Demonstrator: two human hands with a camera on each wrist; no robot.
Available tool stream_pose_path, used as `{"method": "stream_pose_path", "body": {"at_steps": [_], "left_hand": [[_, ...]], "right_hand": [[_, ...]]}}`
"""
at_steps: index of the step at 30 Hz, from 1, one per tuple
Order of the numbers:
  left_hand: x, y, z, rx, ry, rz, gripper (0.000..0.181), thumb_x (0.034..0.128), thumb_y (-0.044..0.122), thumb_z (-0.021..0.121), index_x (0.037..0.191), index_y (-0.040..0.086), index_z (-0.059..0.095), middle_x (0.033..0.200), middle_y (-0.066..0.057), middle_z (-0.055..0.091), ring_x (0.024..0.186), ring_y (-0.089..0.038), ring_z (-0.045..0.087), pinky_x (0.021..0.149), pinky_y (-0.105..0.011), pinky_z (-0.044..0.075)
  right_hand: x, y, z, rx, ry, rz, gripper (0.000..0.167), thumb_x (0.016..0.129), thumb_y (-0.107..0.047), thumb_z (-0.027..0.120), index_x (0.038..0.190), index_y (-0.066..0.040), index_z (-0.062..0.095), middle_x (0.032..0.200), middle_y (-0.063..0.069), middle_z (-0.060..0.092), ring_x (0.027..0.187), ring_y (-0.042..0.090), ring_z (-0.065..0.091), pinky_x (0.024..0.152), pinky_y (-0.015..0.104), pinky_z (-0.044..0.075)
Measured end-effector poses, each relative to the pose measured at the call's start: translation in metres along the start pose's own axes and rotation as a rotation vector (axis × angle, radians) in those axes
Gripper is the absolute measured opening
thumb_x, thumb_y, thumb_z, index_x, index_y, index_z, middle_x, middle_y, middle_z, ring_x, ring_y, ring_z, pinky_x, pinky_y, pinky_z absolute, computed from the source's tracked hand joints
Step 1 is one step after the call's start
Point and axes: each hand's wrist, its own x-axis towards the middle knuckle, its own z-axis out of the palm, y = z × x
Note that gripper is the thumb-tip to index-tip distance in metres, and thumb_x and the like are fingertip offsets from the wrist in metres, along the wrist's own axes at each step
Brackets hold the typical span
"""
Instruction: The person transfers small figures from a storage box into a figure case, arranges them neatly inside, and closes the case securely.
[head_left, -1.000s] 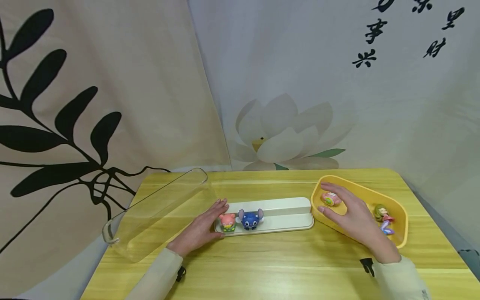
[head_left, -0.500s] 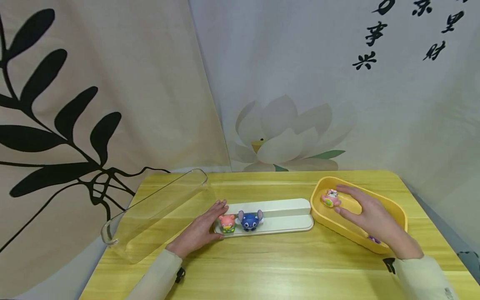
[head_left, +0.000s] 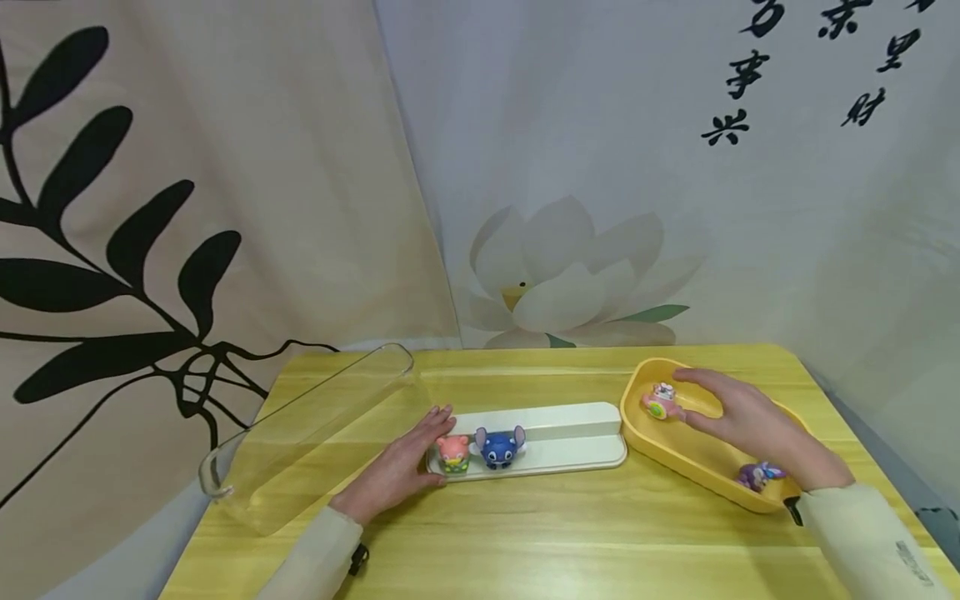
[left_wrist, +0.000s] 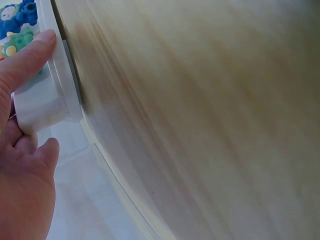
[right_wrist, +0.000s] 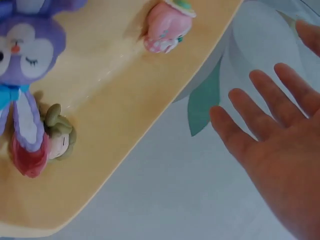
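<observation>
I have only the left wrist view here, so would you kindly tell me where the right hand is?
Observer: In the head view, the right hand is over the yellow tray, with its thumb close to a pink figure; I cannot tell whether they touch.
Operator: Thank you. Besides that pink one, what else is in the yellow tray, if you can see?
Observer: The right wrist view shows two more toys lying close together there: a purple figure with a blue bow and a green-haired doll in red.
</observation>
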Motion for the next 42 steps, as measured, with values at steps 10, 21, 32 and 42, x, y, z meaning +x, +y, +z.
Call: {"method": "stream_pose_path", "body": {"at_steps": [10, 21, 32, 42], "left_hand": [[-0.001, 0.001, 0.0, -0.001, 0.007, 0.002, 0.093, 0.0817, 0.017, 0.089, 0.16, 0.01, 0.039, 0.171, -0.002, 0.021, 0.157, -0.024, 0.021, 0.119, -0.052, 0.034], [-0.002, -0.001, 0.0, 0.018, 0.013, -0.003, 0.094, 0.0807, 0.018, 0.089, 0.16, 0.01, 0.039, 0.171, 0.0, 0.021, 0.157, -0.024, 0.021, 0.119, -0.052, 0.035], [0.0, 0.0, 0.001, 0.011, 0.016, 0.008, 0.093, 0.0804, 0.016, 0.089, 0.159, 0.011, 0.04, 0.171, 0.001, 0.022, 0.156, -0.024, 0.022, 0.119, -0.049, 0.035], [0.0, -0.001, 0.003, 0.003, 0.027, 0.021, 0.094, 0.0811, 0.018, 0.089, 0.16, 0.01, 0.04, 0.171, -0.003, 0.024, 0.156, -0.026, 0.024, 0.119, -0.05, 0.035]], "right_hand": [[0.021, 0.011, 0.004, -0.02, -0.107, -0.052, 0.06, 0.099, -0.036, 0.071, 0.144, 0.001, 0.056, 0.145, 0.025, 0.057, 0.133, 0.051, 0.051, 0.107, 0.068, 0.044], [0.045, 0.031, 0.028, 0.009, -0.197, -0.149, 0.039, 0.098, -0.015, 0.069, 0.131, 0.004, 0.062, 0.123, 0.015, 0.069, 0.114, 0.037, 0.065, 0.097, 0.056, 0.053], [0.043, 0.043, 0.029, -0.022, -0.207, -0.155, 0.037, 0.092, -0.013, 0.076, 0.122, 0.007, 0.064, 0.118, 0.018, 0.069, 0.11, 0.041, 0.065, 0.093, 0.058, 0.054], [0.033, 0.045, 0.023, -0.106, -0.245, -0.084, 0.046, 0.092, -0.023, 0.078, 0.119, 0.012, 0.068, 0.114, 0.023, 0.07, 0.106, 0.044, 0.066, 0.092, 0.059, 0.055]]}}
